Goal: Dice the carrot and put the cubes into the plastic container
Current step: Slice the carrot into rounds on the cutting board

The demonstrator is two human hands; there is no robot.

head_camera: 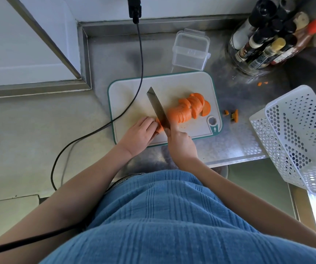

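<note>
the carrot (188, 109) is bright orange on a white cutting board (132, 92) edged in teal, the plastic container (190, 49) is clear, the perforated basket (298, 138) is white with round holes, the counter (235, 141) is dull grey steel, the ribbed shirt (164, 221) is blue, and the cable (96, 130) is black.

soft, even daylight fills the scene, brightest at the lower right edge, where a strip blows out to white. the steel desk (235, 141) shows dull, mottled reflections and a dark smear of shadow near the plastic container (190, 49). wide-angle distortion bends straight edges and leans the bottles (263, 35) at the top right. the centre is fairly sharp; corners soften, with slight compression blur.
</note>
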